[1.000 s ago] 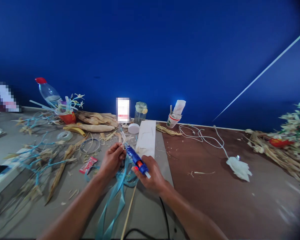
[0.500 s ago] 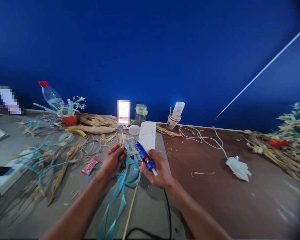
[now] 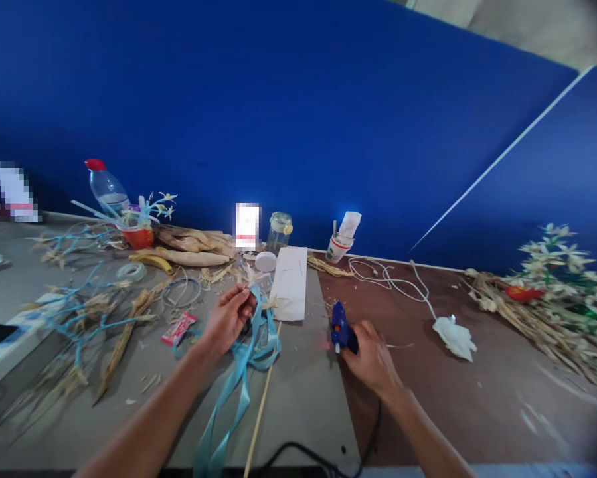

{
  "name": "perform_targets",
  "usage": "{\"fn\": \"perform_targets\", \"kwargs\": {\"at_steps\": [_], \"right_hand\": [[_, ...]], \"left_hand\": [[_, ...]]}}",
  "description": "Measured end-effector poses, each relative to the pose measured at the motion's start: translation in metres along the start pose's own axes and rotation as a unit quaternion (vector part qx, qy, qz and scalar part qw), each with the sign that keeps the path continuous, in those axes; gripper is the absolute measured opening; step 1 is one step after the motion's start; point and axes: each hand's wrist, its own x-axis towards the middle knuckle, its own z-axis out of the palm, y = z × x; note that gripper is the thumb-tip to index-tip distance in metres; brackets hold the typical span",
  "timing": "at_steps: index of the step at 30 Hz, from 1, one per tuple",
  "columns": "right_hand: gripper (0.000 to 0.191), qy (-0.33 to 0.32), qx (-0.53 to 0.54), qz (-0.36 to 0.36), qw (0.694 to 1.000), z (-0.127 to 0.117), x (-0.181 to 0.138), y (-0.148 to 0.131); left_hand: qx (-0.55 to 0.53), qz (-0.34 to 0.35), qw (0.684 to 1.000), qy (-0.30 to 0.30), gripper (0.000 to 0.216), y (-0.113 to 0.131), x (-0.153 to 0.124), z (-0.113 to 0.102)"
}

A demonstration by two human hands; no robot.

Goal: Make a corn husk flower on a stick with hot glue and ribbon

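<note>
My left hand [image 3: 231,318] pinches the upper end of a light blue ribbon [image 3: 242,385], whose long tails run down over the front of the table. Pale dried petals show just above the fingertips, partly hidden by them. A thin wooden stick [image 3: 261,418] slants down beside the ribbon. My right hand [image 3: 370,355] is wrapped round a blue glue gun [image 3: 342,328], over the brown part of the table. A black cord trails from below that hand. Left of the glue gun lies a white sheet [image 3: 289,285].
Blue-stemmed dried flowers [image 3: 82,325] and husks spread over the left side. A red cup [image 3: 137,238], a bottle [image 3: 106,189], a jar [image 3: 279,232] and a white cup [image 3: 339,247] line the back. A white cable [image 3: 392,282] and crumpled tissue [image 3: 455,336] lie right.
My right hand has moved to the right with the glue gun, away from the ribbon and onto the brown surface. My left hand keeps its pinch in nearly the same place.
</note>
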Motion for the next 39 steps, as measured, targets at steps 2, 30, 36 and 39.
{"fn": "perform_targets", "kwargs": {"at_steps": [2, 30, 36, 39], "right_hand": [[0.017, -0.034, -0.024, 0.03, 0.999, 0.004, -0.001, 0.005], [0.022, -0.117, 0.683, 0.121, 0.711, 0.021, 0.077, -0.167], [0.021, -0.111, 0.734, 0.189, 0.643, 0.016, 0.078, -0.171], [0.019, -0.111, 0.763, 0.193, 0.607, 0.014, 0.08, -0.169]], "left_hand": [[0.002, 0.0, 1.0, -0.003, 0.017, 0.001, -0.001, 0.001], [0.119, 0.073, 0.99, 0.029, 0.012, -0.001, -0.002, 0.005], [0.129, 0.062, 0.99, 0.019, 0.012, -0.004, -0.002, 0.002], [0.123, 0.054, 0.991, 0.015, 0.013, -0.004, -0.002, 0.002]]}}
